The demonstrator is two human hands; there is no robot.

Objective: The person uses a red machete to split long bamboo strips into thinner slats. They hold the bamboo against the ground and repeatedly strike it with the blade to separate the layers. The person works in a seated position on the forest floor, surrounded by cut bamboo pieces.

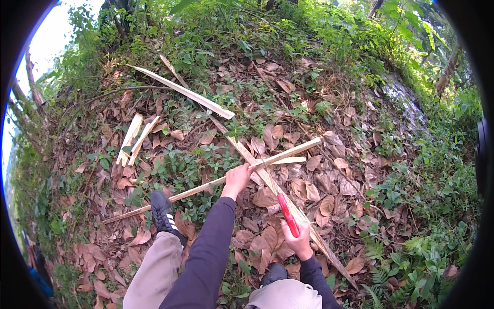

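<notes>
My left hand (236, 177) is closed around a long, thin split bamboo strip (206, 186) that runs from lower left to upper right across the leaf litter. My right hand (297, 238) grips the red handle of a knife (288, 213), which points up toward the strip. The knife's blade lies against another long pale split piece (288, 203) that slants from the upper left down past my right hand. My left arm wears a dark sleeve.
More split bamboo pieces lie on the dry leaves: a long one (185, 92) at upper middle and short ones (135, 138) at left. My black shoe (163, 213) stands at lower left. Green plants ring the slope.
</notes>
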